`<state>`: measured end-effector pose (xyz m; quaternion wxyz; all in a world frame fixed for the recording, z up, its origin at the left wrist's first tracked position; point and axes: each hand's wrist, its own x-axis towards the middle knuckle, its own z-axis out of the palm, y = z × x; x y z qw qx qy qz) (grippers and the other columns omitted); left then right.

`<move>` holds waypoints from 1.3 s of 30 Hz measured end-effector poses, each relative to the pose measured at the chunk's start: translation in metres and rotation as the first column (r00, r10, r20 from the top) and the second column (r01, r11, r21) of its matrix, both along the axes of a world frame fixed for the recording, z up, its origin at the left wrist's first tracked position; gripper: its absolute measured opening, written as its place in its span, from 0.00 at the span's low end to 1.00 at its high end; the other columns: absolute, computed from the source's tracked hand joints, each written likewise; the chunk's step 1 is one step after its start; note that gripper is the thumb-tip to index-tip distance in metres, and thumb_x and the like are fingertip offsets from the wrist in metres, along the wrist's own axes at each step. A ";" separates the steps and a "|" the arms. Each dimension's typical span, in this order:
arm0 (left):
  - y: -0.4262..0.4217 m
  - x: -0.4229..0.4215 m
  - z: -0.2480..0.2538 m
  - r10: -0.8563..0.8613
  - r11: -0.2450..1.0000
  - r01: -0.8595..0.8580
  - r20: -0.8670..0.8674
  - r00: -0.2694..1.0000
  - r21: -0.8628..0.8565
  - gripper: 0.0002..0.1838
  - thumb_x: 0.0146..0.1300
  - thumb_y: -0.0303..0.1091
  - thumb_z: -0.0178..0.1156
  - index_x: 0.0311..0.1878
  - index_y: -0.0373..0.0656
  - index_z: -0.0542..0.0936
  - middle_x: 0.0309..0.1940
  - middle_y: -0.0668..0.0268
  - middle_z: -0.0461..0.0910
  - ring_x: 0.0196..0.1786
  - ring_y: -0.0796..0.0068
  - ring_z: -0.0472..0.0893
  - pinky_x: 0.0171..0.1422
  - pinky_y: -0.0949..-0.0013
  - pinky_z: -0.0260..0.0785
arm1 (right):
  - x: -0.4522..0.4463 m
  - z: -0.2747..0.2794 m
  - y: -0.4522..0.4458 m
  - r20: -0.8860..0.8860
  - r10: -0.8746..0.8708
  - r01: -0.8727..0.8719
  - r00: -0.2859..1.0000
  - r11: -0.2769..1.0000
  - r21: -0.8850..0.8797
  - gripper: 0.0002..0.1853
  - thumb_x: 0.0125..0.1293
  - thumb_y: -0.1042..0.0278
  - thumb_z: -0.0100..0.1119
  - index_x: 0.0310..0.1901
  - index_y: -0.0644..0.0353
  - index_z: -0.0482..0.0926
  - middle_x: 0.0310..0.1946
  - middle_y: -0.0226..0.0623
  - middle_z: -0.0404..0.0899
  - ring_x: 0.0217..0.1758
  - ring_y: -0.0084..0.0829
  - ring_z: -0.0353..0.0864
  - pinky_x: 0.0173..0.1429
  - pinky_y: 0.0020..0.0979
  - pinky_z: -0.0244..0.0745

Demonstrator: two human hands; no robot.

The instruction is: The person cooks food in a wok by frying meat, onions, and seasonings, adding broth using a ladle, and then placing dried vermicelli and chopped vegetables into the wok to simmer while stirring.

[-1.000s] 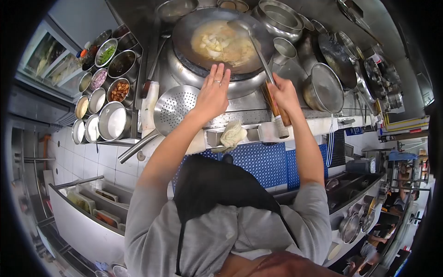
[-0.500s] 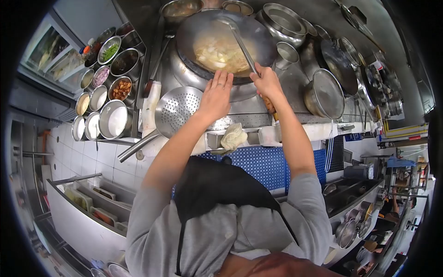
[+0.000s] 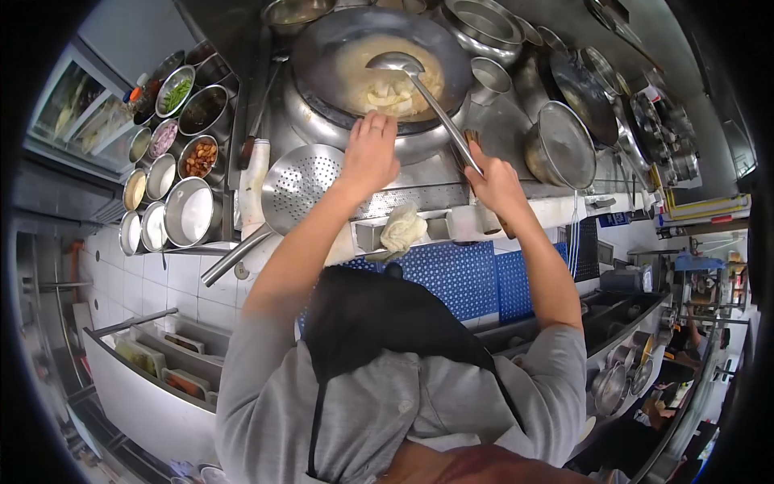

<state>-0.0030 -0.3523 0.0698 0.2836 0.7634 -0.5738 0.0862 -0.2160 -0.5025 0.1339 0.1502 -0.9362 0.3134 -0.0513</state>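
Observation:
My right hand [image 3: 497,189] is closed round the handle of a steel ladle [image 3: 439,111]. The ladle's bowl hangs over the middle of a large dark wok [image 3: 310,68], above the food. Pale sliced pieces, like onion or cabbage, lie in the wok with steam over them [image 3: 389,98]. At the wok's near rim, my left hand [image 3: 371,157] has its fingers stretched out toward the edge; whether they touch it I cannot tell. Below that hand, a perforated strainer [image 3: 300,181] rests on the counter. A crumpled cloth [image 3: 403,230] sits on the front ledge between my arms.
Several steel containers of ingredients stand at left, among them chopped greens [image 3: 176,95], browned pieces [image 3: 200,157] and a white substance [image 3: 190,211]. A deep pot [image 3: 562,153] and a small steel pot [image 3: 489,79] are at right. Blue perforated matting [image 3: 451,278] covers the floor.
My right hand has drawn back toward me and right with the ladle, whose bowl now shows clearly above the food. Less food shows in the wok. My left hand stays near the rim.

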 end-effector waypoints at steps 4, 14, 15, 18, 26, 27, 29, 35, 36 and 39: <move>-0.029 0.013 0.003 -0.028 0.999 0.027 0.014 1.000 0.046 0.17 0.57 0.33 0.63 0.47 0.34 0.78 0.50 0.47 0.81 0.56 0.49 0.78 0.62 0.49 0.67 | 0.007 -0.007 -0.012 0.102 -0.130 0.115 0.986 0.983 0.143 0.29 0.67 0.66 0.62 0.69 0.61 0.72 0.33 0.55 0.83 0.29 0.46 0.85 0.37 0.44 0.79; -0.050 0.025 -0.008 -0.030 0.999 0.031 -0.084 0.996 0.017 0.11 0.70 0.36 0.56 0.40 0.37 0.81 0.32 0.46 0.84 0.42 0.44 0.83 0.52 0.46 0.69 | -0.002 -0.016 0.007 0.239 -0.566 0.135 0.789 0.539 0.832 0.24 0.72 0.68 0.58 0.68 0.64 0.73 0.20 0.29 0.73 0.15 0.21 0.71 0.16 0.28 0.66; -0.051 0.027 -0.006 -0.029 0.998 0.034 -0.109 0.994 0.047 0.11 0.70 0.36 0.56 0.39 0.37 0.81 0.32 0.46 0.84 0.42 0.43 0.83 0.52 0.45 0.69 | -0.005 -0.013 0.013 0.203 -0.557 0.136 0.805 0.506 0.852 0.24 0.72 0.69 0.58 0.67 0.64 0.73 0.20 0.29 0.73 0.15 0.21 0.71 0.16 0.27 0.66; -0.050 0.024 0.002 -0.017 0.995 0.034 -0.173 0.985 0.098 0.11 0.70 0.36 0.56 0.38 0.36 0.80 0.31 0.45 0.84 0.41 0.41 0.83 0.51 0.43 0.69 | -0.014 0.004 0.028 0.205 -0.535 0.162 0.820 0.561 0.812 0.21 0.72 0.69 0.58 0.64 0.66 0.75 0.20 0.29 0.73 0.15 0.20 0.71 0.16 0.26 0.66; -0.051 0.024 -0.001 0.001 1.000 0.001 -0.125 0.992 0.016 0.10 0.66 0.35 0.58 0.37 0.38 0.83 0.31 0.47 0.85 0.40 0.46 0.85 0.52 0.47 0.70 | -0.015 -0.007 0.028 0.248 -0.582 0.118 0.774 0.518 0.847 0.24 0.72 0.69 0.58 0.66 0.67 0.72 0.21 0.30 0.74 0.14 0.21 0.72 0.16 0.27 0.67; -0.049 0.022 -0.001 0.001 0.999 0.004 -0.141 0.990 0.034 0.10 0.66 0.35 0.59 0.37 0.38 0.83 0.31 0.47 0.85 0.40 0.46 0.85 0.52 0.47 0.70 | -0.019 0.000 0.040 0.217 -0.586 0.109 0.781 0.470 0.876 0.24 0.72 0.68 0.59 0.66 0.68 0.72 0.21 0.30 0.75 0.14 0.22 0.72 0.16 0.27 0.67; -0.049 0.025 0.005 0.003 0.998 0.008 -0.160 0.987 0.062 0.10 0.66 0.35 0.59 0.37 0.39 0.83 0.31 0.47 0.85 0.40 0.46 0.84 0.52 0.47 0.70 | -0.022 0.002 0.054 0.178 -0.593 0.152 0.785 0.464 0.873 0.25 0.71 0.67 0.60 0.66 0.67 0.73 0.21 0.32 0.75 0.14 0.22 0.72 0.16 0.28 0.66; -0.052 0.032 -0.014 -0.012 0.998 0.023 -0.170 0.985 0.066 0.10 0.67 0.36 0.58 0.38 0.39 0.82 0.31 0.48 0.84 0.41 0.45 0.84 0.53 0.46 0.69 | -0.023 0.008 0.047 0.229 -0.432 0.207 0.872 0.750 0.628 0.27 0.70 0.67 0.61 0.68 0.67 0.72 0.21 0.32 0.75 0.15 0.21 0.72 0.18 0.28 0.67; -0.052 0.032 -0.011 -0.011 0.996 0.026 -0.177 0.984 0.084 0.10 0.67 0.36 0.58 0.38 0.39 0.82 0.31 0.48 0.85 0.41 0.45 0.84 0.53 0.46 0.69 | -0.028 0.015 0.043 0.220 -0.405 0.200 0.888 0.769 0.607 0.27 0.70 0.68 0.61 0.69 0.67 0.71 0.21 0.32 0.75 0.15 0.21 0.72 0.18 0.28 0.67; -0.055 0.031 -0.001 -0.010 0.995 0.029 -0.199 0.980 0.092 0.10 0.68 0.36 0.58 0.38 0.39 0.82 0.32 0.48 0.85 0.42 0.45 0.84 0.52 0.45 0.69 | -0.046 0.038 0.043 0.111 -0.362 0.192 0.926 0.701 0.687 0.27 0.71 0.67 0.60 0.69 0.67 0.71 0.22 0.32 0.74 0.15 0.21 0.72 0.19 0.28 0.66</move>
